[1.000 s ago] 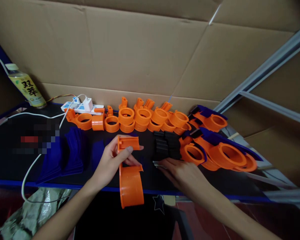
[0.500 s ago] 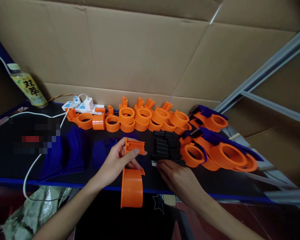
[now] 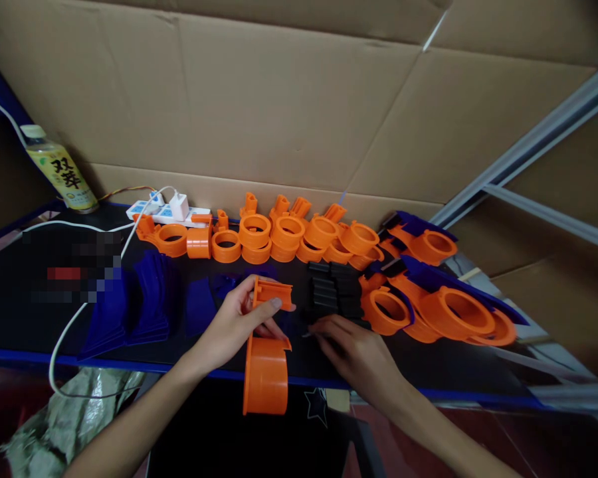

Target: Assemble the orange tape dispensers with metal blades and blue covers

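Orange plastic housing [image 3: 266,362], smooth and round-walled, fills left hand [image 3: 234,326].

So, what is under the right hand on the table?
The right hand lies palm down on the black table, fingertips at the near edge of the black parts. Whatever lies beneath the palm is covered.

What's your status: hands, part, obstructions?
Left hand shut on orange housing. Right hand at black clips, grip unclear. Orange rings behind, out of the way.
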The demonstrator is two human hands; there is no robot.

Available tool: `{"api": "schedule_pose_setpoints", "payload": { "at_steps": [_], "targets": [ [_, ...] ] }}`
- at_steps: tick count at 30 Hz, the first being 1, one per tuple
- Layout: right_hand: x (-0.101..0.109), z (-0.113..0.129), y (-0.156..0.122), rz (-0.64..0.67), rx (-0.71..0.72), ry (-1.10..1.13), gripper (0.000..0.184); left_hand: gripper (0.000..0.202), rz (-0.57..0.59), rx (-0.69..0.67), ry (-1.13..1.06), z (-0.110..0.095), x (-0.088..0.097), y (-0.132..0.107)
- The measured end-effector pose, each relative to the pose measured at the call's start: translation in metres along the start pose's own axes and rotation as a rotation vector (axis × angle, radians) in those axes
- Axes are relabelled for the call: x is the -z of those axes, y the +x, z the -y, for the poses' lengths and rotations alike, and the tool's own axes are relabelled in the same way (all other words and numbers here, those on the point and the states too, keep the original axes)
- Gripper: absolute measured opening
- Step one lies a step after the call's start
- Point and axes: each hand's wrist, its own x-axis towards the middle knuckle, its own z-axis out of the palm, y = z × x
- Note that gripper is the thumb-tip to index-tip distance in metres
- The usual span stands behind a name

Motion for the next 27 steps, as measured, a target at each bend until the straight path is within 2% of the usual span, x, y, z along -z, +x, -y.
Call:
{"api": "schedule_pose_setpoints", "payload": {
  "at_steps": [3, 5, 7, 8, 13, 16, 22, 27],
  "targets": [
    [0.008, 0.005, 0.007, -0.179, -0.127, 0.174, 0.013, 0.039, 0.006, 0.005, -0.026, 0.003, 0.000, 0.002],
    [0.016, 0.009, 0.014, -0.253, -0.194, 0.294, 0.025, 0.039, 0.016, 0.017, -0.030, 0.005, 0.000, 0.003],
    [0.025, 0.015, 0.022, -0.245, -0.224, 0.427, 0.038, 0.041, 0.033, 0.033, -0.017, 0.007, -0.001, 0.003],
    [0.029, 0.019, 0.026, -0.235, -0.230, 0.501, 0.039, 0.042, 0.040, 0.040, -0.009, 0.007, -0.001, 0.004],
    [0.036, 0.037, 0.043, -0.279, -0.215, 0.841, 0.019, 0.042, 0.078, 0.058, -0.001, 0.010, -0.001, 0.004],
    [0.030, 0.037, 0.050, -0.298, -0.188, 0.809, 0.019, 0.041, 0.110, 0.069, -0.016, 0.011, -0.001, 0.004],
    [0.014, 0.029, 0.052, -0.320, -0.106, 0.520, 0.011, 0.046, 0.124, 0.108, -0.084, 0.011, -0.003, 0.002],
    [0.008, 0.038, 0.050, -0.406, -0.016, 0.516, 0.010, 0.046, 0.131, 0.116, -0.143, 0.011, -0.005, 0.001]
  ]
}}
